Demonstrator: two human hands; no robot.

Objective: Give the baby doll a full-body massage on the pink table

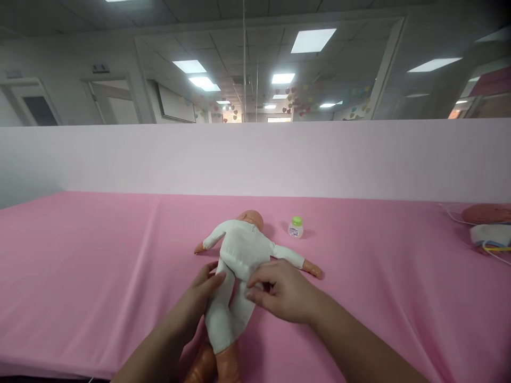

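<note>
A baby doll with a white cloth body lies on a pink sheet, its head away from me and its feet at the bottom edge. My left hand is wrapped round the doll's leg on the left, thumb on top. Over the doll's hip on the right, my right hand has its fingers curled, with thumb and fingertips close together at the white cloth; whether they pinch it is too small to tell. A small clear jar with a green lid stands beyond the doll's arm on the right.
The pink sheet covers the surface, with creases on both sides. Behind it runs a low white wall with glass above. At the far right edge lie another doll part and a white cloth item with thin cords.
</note>
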